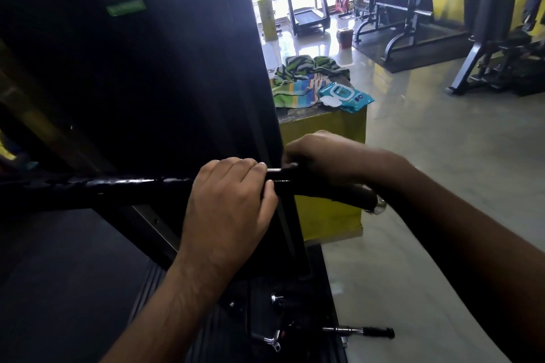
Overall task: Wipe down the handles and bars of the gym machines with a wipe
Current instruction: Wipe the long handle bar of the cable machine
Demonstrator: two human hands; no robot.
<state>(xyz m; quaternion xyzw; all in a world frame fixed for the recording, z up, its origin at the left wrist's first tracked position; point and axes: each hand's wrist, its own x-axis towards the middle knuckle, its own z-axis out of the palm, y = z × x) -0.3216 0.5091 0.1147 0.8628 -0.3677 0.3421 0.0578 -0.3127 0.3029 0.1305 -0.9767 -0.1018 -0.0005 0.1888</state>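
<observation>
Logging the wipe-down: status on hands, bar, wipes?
Left hand and right hand both gripping the bar. No wipe visible in either. Wipes pack on yellow box, lid open. Nothing blocking.

A single wide-angle view from the person's head looks forward and steeply down, close over the left hand (228,203) and right hand (321,156) on a black bar (118,188) that crosses the middle of the frame. The dark machine frame (147,68) fills the left half at close range. To the upper right the view opens far across the floor (442,156) to a treadmill (306,3), with straight lines bowed by the lens.
</observation>
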